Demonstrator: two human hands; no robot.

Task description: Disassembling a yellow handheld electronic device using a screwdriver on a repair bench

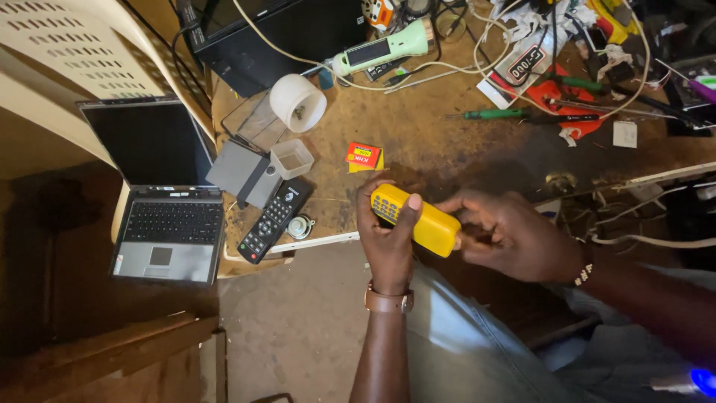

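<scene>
A yellow handset-shaped device with a keypad (429,224) is held over the front edge of a worn wooden workbench (440,149). My left hand (384,239) grips its keypad end, thumb lying across the body. My right hand (511,235) holds the other end from the right, fingers curled around it. A brown watch strap sits on my left wrist and a beaded band on my right. My lap in light trousers is below the hands.
A black remote (274,219), small clear box (291,158), grey box (242,173), white tape roll (298,103), red-yellow packet (363,156), green torch (384,48), green screwdrivers (494,114) and tangled cables lie on the bench. An open laptop (160,194) rests on a cream plastic chair at left.
</scene>
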